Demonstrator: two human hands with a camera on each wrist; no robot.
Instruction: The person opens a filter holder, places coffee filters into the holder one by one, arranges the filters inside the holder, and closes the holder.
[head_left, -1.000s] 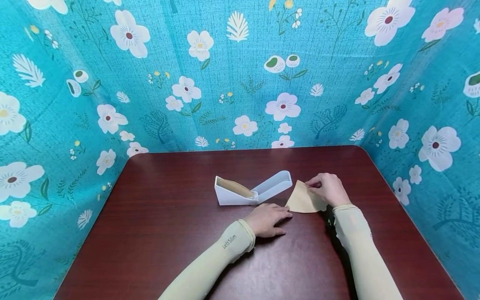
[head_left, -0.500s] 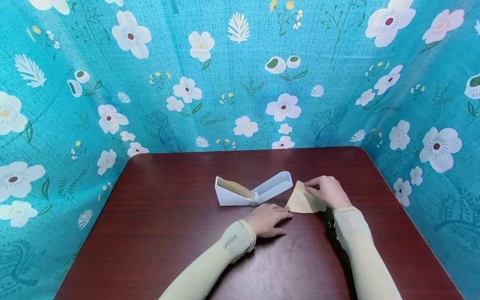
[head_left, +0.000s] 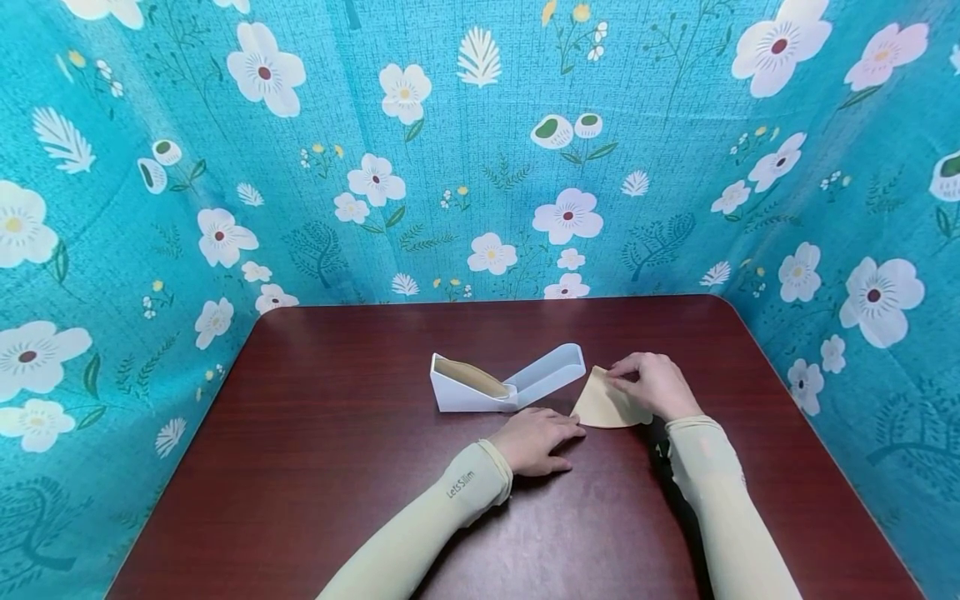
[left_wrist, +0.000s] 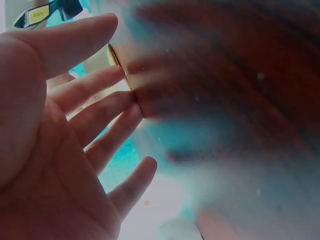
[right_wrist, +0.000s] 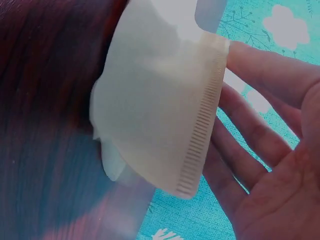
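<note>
Tabletop (head_left: 360, 467): right hand (head_left: 657, 387) pinches crimped paper (head_left: 606, 405), apparently.

Dark lettering (head_left: 461, 484) that appears to read "Let'sSlim" stands on the pale left sleeve (head_left: 408, 542), close to the cuff behind the person's left hand (head_left: 534, 442), its line slanting upward to the right in the head view; the characters after the second capital S are too small to confirm. On the pale right sleeve (head_left: 738, 525), a faint pinkish mark (head_left: 708, 446) cannot be made out. In the left wrist view, a yellow label (left_wrist: 36, 15) on a dark object (left_wrist: 70, 8) carries blurred, illegible characters.
</note>
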